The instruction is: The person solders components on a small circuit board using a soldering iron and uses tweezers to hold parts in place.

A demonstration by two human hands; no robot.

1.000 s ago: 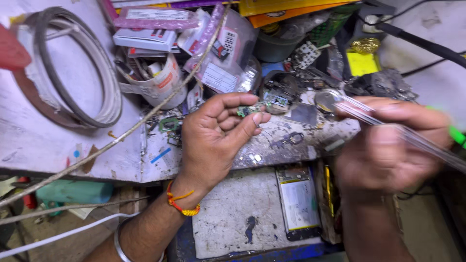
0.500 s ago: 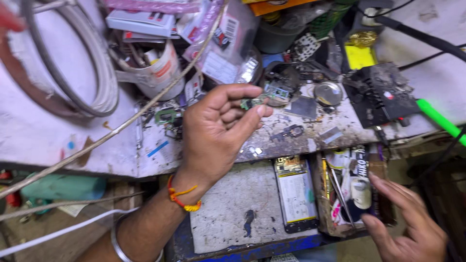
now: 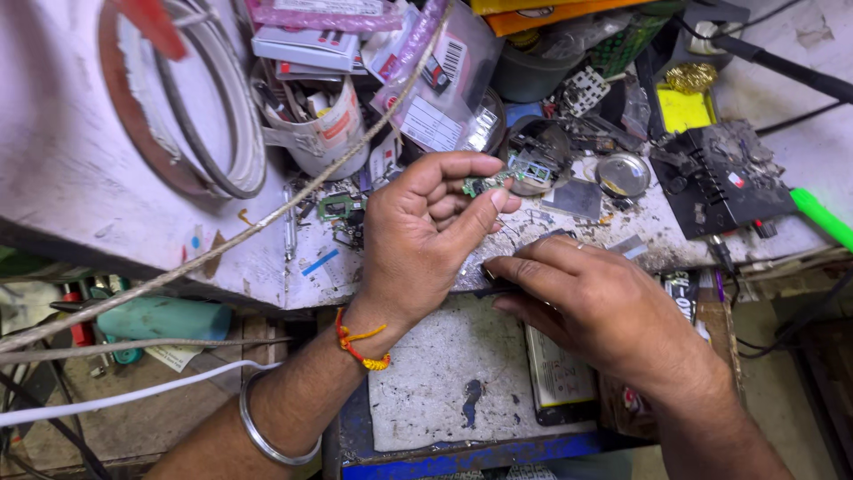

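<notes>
Head view: left hand [image 3: 418, 240] raised over the cluttered surface [image 3: 107, 178], fingers curled, pinching a small green circuit board [image 3: 484, 184] between thumb and fingertips. Right hand [image 3: 604, 311] lies low at the near edge, fingers nearly flat and together, tips pressing a dark thin object [image 3: 498, 283], mostly hidden. A flat phone battery [image 3: 560, 378] sits just beneath that wrist. Soldering stand [image 3: 720, 178] far right.
</notes>
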